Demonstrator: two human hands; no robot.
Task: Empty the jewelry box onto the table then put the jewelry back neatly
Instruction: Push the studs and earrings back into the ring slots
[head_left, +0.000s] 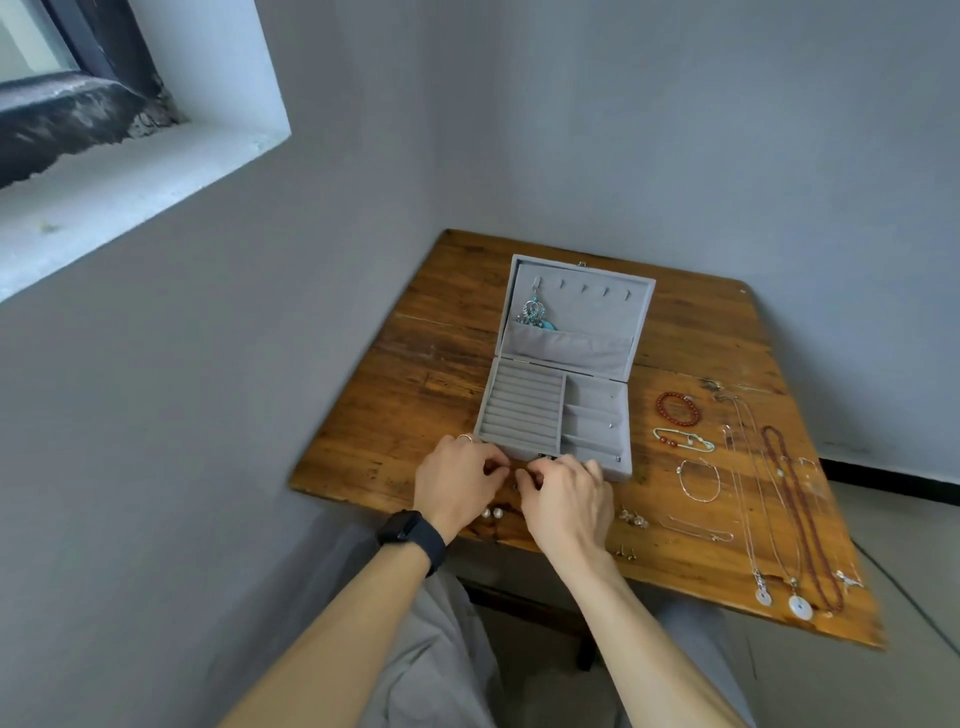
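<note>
Jewelry box, grey, on worktop: long axis across you, lid open away; at its near edge your left hand and right hand, grips curled, contents cannot be told.

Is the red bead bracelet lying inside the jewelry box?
No, the red bead bracelet lies on the wooden table, to the right of the open jewelry box and apart from it.

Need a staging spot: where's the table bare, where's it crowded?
Bare wood: left of the grey velvet jewelry box out to the brown wooden table's edge, and right of its open lid toward the far corner. Crowded: right of the box, red bead bracelet down to white-disc pendant necklaces, and pearl earrings at the near edge.
</note>
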